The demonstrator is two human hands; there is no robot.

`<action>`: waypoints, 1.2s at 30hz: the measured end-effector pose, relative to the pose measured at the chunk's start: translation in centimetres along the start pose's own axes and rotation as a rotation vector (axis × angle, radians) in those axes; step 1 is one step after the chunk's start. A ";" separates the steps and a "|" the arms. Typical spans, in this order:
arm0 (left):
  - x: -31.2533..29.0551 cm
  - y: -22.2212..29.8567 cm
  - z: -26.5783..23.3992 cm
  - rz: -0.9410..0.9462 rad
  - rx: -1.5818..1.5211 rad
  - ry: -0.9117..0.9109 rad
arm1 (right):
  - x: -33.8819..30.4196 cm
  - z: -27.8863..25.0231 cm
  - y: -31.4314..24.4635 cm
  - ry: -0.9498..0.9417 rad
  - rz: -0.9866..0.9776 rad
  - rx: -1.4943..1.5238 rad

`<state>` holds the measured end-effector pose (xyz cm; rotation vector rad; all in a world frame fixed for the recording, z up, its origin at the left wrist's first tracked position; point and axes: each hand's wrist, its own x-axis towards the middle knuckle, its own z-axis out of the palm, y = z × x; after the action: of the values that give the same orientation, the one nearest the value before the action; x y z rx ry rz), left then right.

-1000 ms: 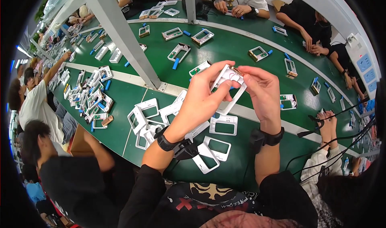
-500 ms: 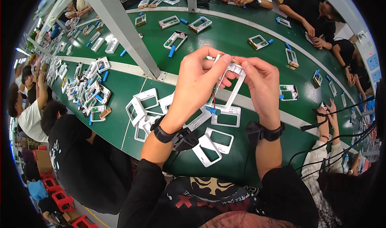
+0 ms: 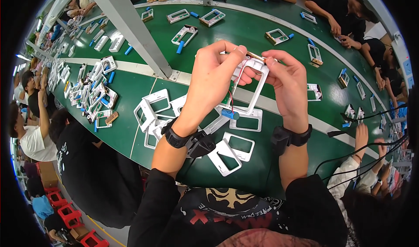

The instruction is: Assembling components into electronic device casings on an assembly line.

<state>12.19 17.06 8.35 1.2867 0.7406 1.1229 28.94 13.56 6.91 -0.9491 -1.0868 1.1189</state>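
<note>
Both hands hold up a white rectangular plastic frame [image 3: 260,89] above the table. My left hand [image 3: 210,77] is closed on its upper left corner, thumb on top. My right hand [image 3: 289,90] pinches the upper right corner between thumb and fingers. Along the frame's top end, between my two thumbs, lies a narrow brown end piece [image 3: 255,56]. Thin red wires [image 3: 231,94] run down the frame's left side, where part of a green circuit board shows. A blue cylindrical battery [image 3: 230,114] hangs at its lower left. My fingers hide parts of both corners.
Loose white frames [image 3: 225,160] lie below and left of my hands. Farther left is a heap of frames with blue batteries [image 3: 89,92]. A metal post [image 3: 131,33] rises beyond. Black cables [image 3: 362,149] cross at right, near a co-worker's hand [image 3: 361,136]. Another co-worker [image 3: 94,173] sits left.
The held frame has tilted slightly, and more of the brown end piece and red wires shows. My right fingers have shifted at the corner. At right, a co-worker's hands have moved nearer.
</note>
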 end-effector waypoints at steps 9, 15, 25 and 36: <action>0.3 -0.1 -0.5 0.051 -0.015 -0.053 | 0.3 -0.4 0.0 -0.019 0.030 0.108; 0.2 0.8 -0.7 0.005 -0.105 -0.157 | 0.4 -1.1 0.4 -0.101 -0.194 -0.019; -0.7 1.1 -1.8 -0.252 -0.859 -0.396 | -1.1 2.0 -1.5 -0.453 -0.630 -0.080; -0.3 0.0 -2.0 -0.250 -0.969 -0.515 | -0.2 1.4 0.2 -0.442 -0.562 -0.223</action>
<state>10.27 17.47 7.93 0.5699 -0.0673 0.7254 27.51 13.51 6.96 -0.5084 -1.7380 0.7584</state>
